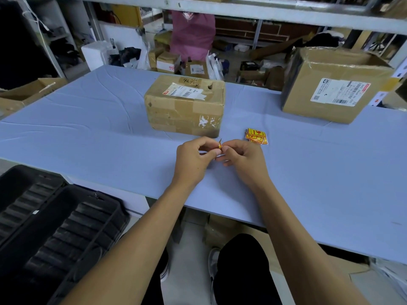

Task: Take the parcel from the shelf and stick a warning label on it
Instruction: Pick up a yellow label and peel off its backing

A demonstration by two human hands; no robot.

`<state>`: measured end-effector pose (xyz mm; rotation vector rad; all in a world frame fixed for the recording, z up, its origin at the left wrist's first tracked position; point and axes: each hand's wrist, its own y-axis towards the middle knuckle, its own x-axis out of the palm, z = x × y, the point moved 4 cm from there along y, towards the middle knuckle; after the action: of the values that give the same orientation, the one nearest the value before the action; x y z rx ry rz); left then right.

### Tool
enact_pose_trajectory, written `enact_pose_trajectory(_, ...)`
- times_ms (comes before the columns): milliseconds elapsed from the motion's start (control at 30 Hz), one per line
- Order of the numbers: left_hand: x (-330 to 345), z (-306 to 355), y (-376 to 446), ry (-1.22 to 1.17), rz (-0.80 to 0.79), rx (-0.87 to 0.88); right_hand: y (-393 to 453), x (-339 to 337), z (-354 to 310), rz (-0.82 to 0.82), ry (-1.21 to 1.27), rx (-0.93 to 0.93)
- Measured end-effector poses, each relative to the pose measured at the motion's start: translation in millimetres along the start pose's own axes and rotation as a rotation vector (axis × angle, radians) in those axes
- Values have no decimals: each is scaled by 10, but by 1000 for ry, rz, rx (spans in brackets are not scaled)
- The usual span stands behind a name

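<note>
A taped brown cardboard parcel (185, 105) with a white shipping label on top sits on the blue table (88, 119), just beyond my hands. My left hand (193, 157) and my right hand (240, 156) meet in front of it, fingertips pinched together on one small yellow-and-red warning label (220, 145), which stands edge-up between them. A small stack of the same warning labels (256, 136) lies on the table to the right of the parcel's near corner.
A larger open cardboard box (330, 84) stands at the back right of the table. A black plastic tray (50, 227) sits at the lower left, off the table's edge. A shelf beam (220, 9) runs overhead; boxes and bags crowd the floor behind.
</note>
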<state>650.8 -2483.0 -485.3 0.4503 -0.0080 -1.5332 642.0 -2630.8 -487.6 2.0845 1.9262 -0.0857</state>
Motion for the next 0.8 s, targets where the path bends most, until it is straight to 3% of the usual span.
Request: enact_pose_trajectory(800, -3, -9, -8, -71, -13, -19, -5, 1, -25, 16, -85, -55)
